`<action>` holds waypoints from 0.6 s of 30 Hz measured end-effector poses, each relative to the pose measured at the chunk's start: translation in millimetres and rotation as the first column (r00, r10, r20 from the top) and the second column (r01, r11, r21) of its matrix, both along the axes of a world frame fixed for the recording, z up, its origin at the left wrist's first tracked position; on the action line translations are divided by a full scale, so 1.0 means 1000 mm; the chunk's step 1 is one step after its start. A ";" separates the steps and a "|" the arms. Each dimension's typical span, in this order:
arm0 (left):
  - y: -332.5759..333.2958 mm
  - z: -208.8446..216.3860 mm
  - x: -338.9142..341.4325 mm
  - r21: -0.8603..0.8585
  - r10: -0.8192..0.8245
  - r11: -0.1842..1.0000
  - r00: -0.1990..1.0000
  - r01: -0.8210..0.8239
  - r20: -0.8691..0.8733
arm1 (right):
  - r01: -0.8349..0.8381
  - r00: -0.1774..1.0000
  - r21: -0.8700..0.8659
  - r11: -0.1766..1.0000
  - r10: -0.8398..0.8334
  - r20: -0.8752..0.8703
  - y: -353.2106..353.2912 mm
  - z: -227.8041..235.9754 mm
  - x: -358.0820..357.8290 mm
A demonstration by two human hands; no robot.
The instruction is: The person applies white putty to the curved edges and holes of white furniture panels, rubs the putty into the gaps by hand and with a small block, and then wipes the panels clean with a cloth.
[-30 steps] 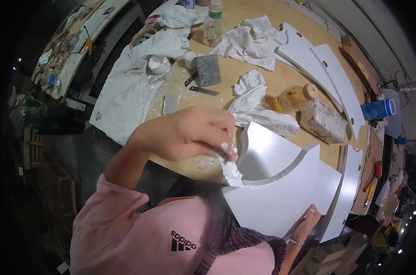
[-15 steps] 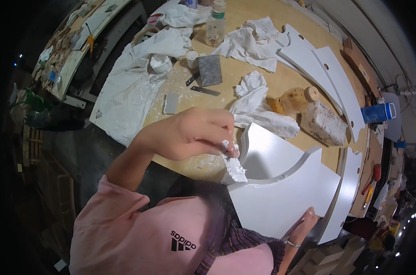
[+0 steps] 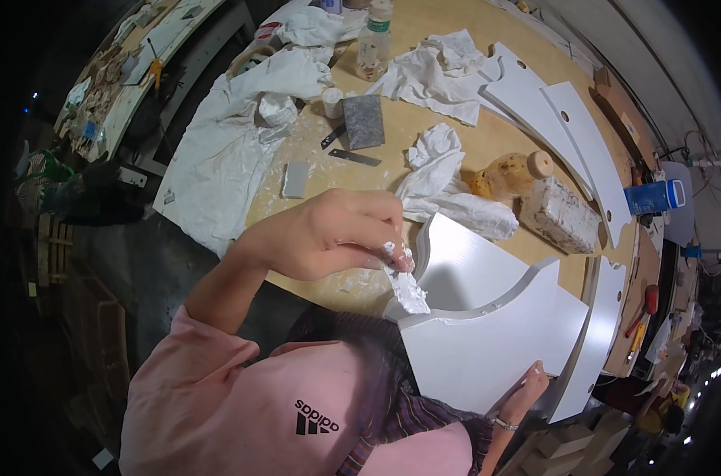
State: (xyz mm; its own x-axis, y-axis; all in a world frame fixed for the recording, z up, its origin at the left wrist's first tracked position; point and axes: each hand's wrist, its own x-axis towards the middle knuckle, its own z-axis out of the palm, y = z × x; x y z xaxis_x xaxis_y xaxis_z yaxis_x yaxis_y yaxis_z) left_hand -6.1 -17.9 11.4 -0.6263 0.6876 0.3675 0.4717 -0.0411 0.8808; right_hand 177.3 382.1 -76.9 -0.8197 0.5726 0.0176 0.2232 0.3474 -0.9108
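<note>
My left hand [image 3: 336, 234] is closed in a pinch on a small scraper [image 3: 409, 293] thickly coated with white putty. The scraper's tip touches the left end of the curved upper edge of a white panel [image 3: 483, 349]. That panel has a scooped edge and leans over the near side of the table. My right hand [image 3: 527, 390], with a band at the wrist, grips the panel's lower right edge, thumb on its face and the other fingers hidden. Behind it stands another white curved panel [image 3: 475, 258]. White putty is smeared on my left fingertips.
On the wooden table [image 3: 313, 274] lie a grey sanding block [image 3: 363, 121], dark blades [image 3: 354, 158], a small grey block [image 3: 295, 180], crumpled white cloths [image 3: 455, 198], an orange-stained bottle [image 3: 507, 174], and a stained white block [image 3: 561, 214]. Long white panels [image 3: 586, 155] line the right side.
The held panel has shifted very slightly to the right and down at its left end. Both hands keep their grips, and the scraper stays at the curved edge.
</note>
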 end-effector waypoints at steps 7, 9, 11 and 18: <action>-0.003 0.002 0.004 0.001 0.010 1.000 1.000 -0.010 0.010 | -0.009 1.000 -0.019 1.000 0.009 0.008 -0.001 0.000 -0.001; -0.004 0.001 0.005 0.007 0.008 1.000 1.000 -0.008 0.011 | 0.000 1.000 -0.017 1.000 0.000 0.008 -0.002 0.000 -0.001; -0.006 0.002 0.006 0.013 0.007 1.000 1.000 -0.007 0.013 | -0.010 1.000 -0.055 0.998 0.010 -0.001 -0.003 0.001 -0.001; -0.006 -0.002 0.003 0.073 -0.035 0.997 0.998 0.038 -0.043 | -0.054 0.999 -0.075 0.996 0.053 -0.010 0.001 -0.001 0.000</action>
State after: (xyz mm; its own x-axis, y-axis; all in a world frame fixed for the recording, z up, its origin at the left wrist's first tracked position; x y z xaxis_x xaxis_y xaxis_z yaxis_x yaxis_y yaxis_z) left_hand -3.1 -24.2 9.4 -0.5844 0.6796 0.4433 0.5048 -0.1232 0.8544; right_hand 177.5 383.0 -77.8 -0.8491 0.5279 -0.0174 0.1992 0.2894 -0.9362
